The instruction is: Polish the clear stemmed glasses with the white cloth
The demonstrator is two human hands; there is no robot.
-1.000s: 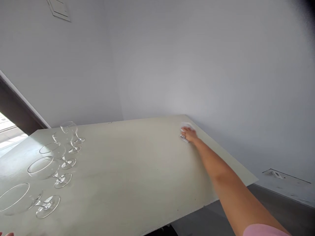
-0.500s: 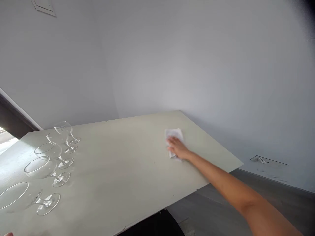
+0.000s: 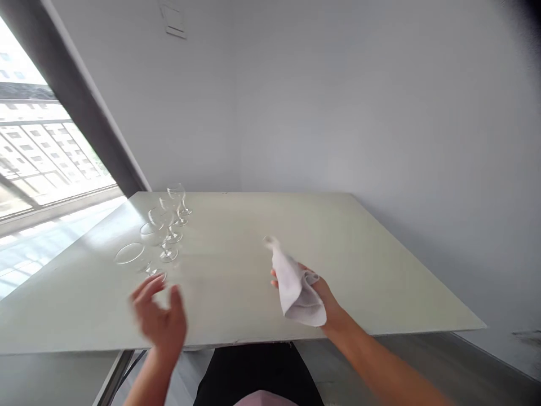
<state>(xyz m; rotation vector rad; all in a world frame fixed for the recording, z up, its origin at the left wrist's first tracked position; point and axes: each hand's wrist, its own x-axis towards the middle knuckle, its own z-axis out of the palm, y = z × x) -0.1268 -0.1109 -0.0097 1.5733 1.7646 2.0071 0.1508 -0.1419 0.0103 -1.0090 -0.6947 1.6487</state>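
Note:
A crumpled white cloth (image 3: pixel 291 287) is held in my right hand (image 3: pixel 323 290), raised above the front part of the pale table (image 3: pixel 236 225). Its upper end is blurred, and folds of it cover part of the fingers. On the left, my left hand (image 3: pixel 160 313) is lifted near the table's front edge with fingers apart and nothing in it. Just beyond its fingertips stands the nearest stemmed glass (image 3: pixel 130 254), partly hidden by the hand. Several more clear stemmed glasses (image 3: pixel 168 217) stand in a row behind it, going away from me.
A grey wall (image 3: pixel 359 113) borders the table at the back and right. At the left, a large window (image 3: pixel 51 129) with a dark frame shows a railing outside. My dark clothing (image 3: pixel 257 372) is below the front edge, above a grey floor.
My right hand has lifted the cloth off the tabletop and drawn it back towards me. My left hand has come up into view near the glasses. The view has turned left.

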